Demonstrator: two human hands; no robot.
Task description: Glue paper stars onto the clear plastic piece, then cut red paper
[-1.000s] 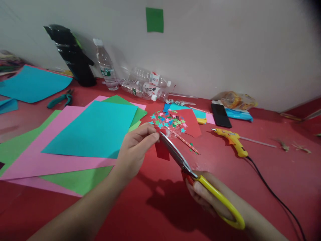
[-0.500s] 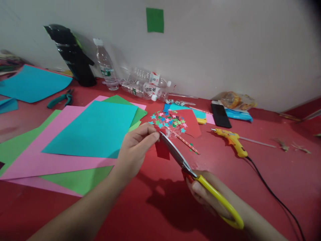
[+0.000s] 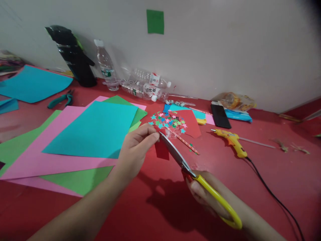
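My left hand (image 3: 137, 144) pinches a small piece of red paper (image 3: 162, 150) at the middle of the view. In my right hand (image 3: 205, 190) are scissors (image 3: 215, 197) with yellow and red handles. The blades point up and left, their tips at the red paper beside my left fingertips. Just beyond lies a cluster of small coloured paper stars (image 3: 170, 120), with a patterned pencil-like stick (image 3: 186, 142) at its right. Large blue (image 3: 92, 130), pink and green sheets overlap to the left of my left hand.
A yellow glue gun (image 3: 233, 140) with a black cord lies at the right, near a black phone (image 3: 220, 115). Plastic bottles (image 3: 150, 87) and a black flask (image 3: 75, 57) line the wall. Green-handled pliers (image 3: 61, 99) rest at the left.
Both hands are almost where they were. The scissors' yellow handle has shifted very slightly left.
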